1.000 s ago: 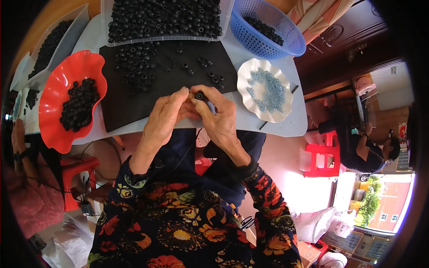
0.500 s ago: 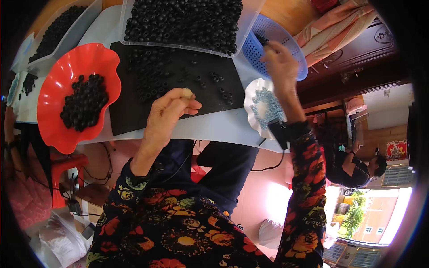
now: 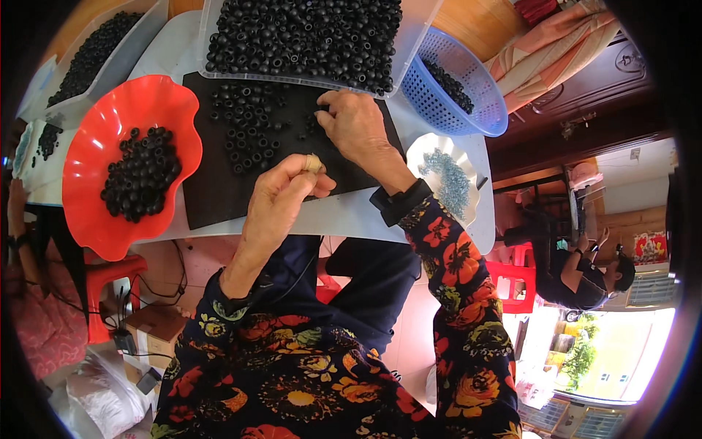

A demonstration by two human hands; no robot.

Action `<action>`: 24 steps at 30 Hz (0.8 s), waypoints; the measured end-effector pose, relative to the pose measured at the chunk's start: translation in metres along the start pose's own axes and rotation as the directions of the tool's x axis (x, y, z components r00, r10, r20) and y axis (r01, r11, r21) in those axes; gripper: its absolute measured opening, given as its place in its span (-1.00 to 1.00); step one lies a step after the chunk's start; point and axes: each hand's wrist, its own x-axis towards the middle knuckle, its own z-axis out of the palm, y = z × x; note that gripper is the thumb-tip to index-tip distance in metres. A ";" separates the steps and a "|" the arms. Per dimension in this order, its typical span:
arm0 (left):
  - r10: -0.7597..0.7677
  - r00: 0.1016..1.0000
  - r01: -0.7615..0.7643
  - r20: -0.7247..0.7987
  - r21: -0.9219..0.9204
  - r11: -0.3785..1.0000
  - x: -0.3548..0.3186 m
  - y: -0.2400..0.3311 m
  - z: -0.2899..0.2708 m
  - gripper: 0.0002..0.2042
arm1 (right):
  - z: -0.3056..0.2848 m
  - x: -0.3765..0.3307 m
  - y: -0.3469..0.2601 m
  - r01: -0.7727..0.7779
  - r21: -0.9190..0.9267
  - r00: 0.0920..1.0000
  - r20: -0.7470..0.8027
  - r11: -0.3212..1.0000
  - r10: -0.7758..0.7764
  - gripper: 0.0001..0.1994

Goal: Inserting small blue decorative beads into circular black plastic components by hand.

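My left hand [image 3: 281, 192] is closed in a pinch over the near edge of the black mat [image 3: 208, 194]; a pale wrap covers one fingertip. Whatever the pinch holds is hidden. To its right and farther off, my right hand [image 3: 360, 130] reaches low over the mat, thumb and forefinger bent with their tips apart. Beside those tips lie a few small black hollow beads [image 3: 308, 126]. More loose black beads [image 3: 251, 143] are spread on the mat to the left. A clear bin of black beads [image 3: 307, 44] stands at the mat's far edge.
A red wavy bowl [image 3: 84, 164] with black beads stands left. On the right are a blue perforated basket [image 3: 486, 95] with black pieces and a white scalloped dish [image 3: 420, 150] of bluish clear bits. Another bead bin [image 3: 95, 62] is far left; a person [image 3: 585, 274] sits right.
My right hand has come left from over the blue basket to the beads on the mat. The left hand keeps its pinch in nearly the same place.
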 end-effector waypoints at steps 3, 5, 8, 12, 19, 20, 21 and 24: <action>0.023 1.000 -0.023 -0.007 0.034 0.999 0.000 0.003 0.000 -0.78 | -0.013 -0.011 -0.006 -0.045 0.244 0.999 0.034 0.969 0.038 -0.72; 0.047 0.996 -0.054 -0.071 -0.091 0.994 0.001 0.002 0.002 -0.78 | -0.023 -0.026 -0.015 -0.042 0.339 0.999 -0.001 0.940 0.045 -0.72; 0.040 0.995 -0.061 -0.094 -0.227 0.972 0.002 0.002 0.004 -0.79 | -0.029 -0.051 -0.031 -0.030 0.471 0.996 -0.055 0.882 0.063 -0.74; 0.061 0.991 -0.083 -0.117 -0.193 0.978 0.006 0.001 0.011 -0.79 | -0.033 -0.077 -0.040 -0.001 0.521 0.986 -0.140 0.854 0.086 -0.77; -0.009 0.997 -0.003 -0.082 -0.141 0.990 0.004 0.003 0.017 -0.80 | -0.029 -0.104 -0.040 -0.029 0.641 0.957 -0.202 0.767 0.206 -0.78; -0.016 0.998 0.007 -0.059 -0.140 0.990 0.004 0.004 0.019 -0.80 | -0.030 -0.106 -0.039 -0.039 0.634 0.951 -0.214 0.772 0.224 -0.78; 0.000 0.998 -0.010 -0.064 -0.155 0.988 0.004 0.004 0.021 -0.80 | -0.030 -0.109 -0.039 -0.009 0.648 0.953 -0.225 0.762 0.202 -0.77; 0.011 1.000 -0.014 -0.021 -0.176 0.984 0.006 -0.003 0.017 -0.83 | -0.040 -0.116 -0.038 -0.013 0.671 0.950 -0.223 0.742 0.219 -0.79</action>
